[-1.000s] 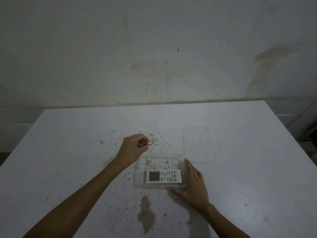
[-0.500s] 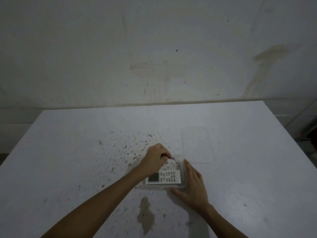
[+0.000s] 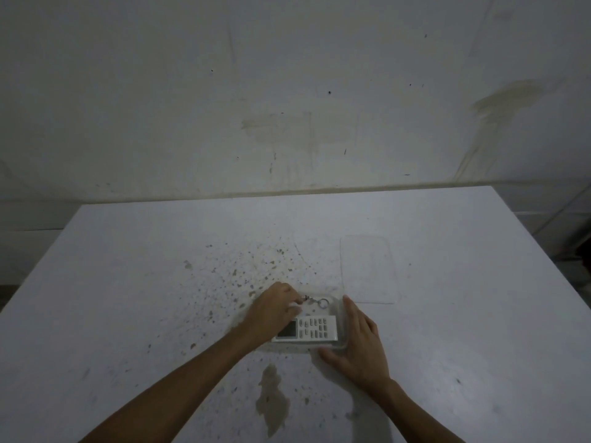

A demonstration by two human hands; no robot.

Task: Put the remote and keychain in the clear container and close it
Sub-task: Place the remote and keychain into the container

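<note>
Forearms reach in from the near edge of the stained white table, one on each side. The right hand lies flat with its fingers spread, pressed against the right wall of the shallow clear plastic container, steadying it. Inside the container, toward its near side, rests the white rectangular remote with a grey screen and dark buttons, lying flat with its long side running left to right. Just beyond it the left hand hovers over the left part of the container, its fingers pinching the end of the small metal keychain with a split ring; the ring hangs over the far part of the container, and I cannot tell whether it already touches the bottom. Farther right, just beside the container's far corner, the flat clear rectangular lid lies on the table.

The keychain looks light, hard and loose-jointed, so it will swing; a pinch at the fob end suits it. The remote seems light and rigid. The lid is thin, probably slippery and slightly flexible, best lifted by one edge.

Counted: one remote, one keychain, one container, one lid, two hands.
</note>
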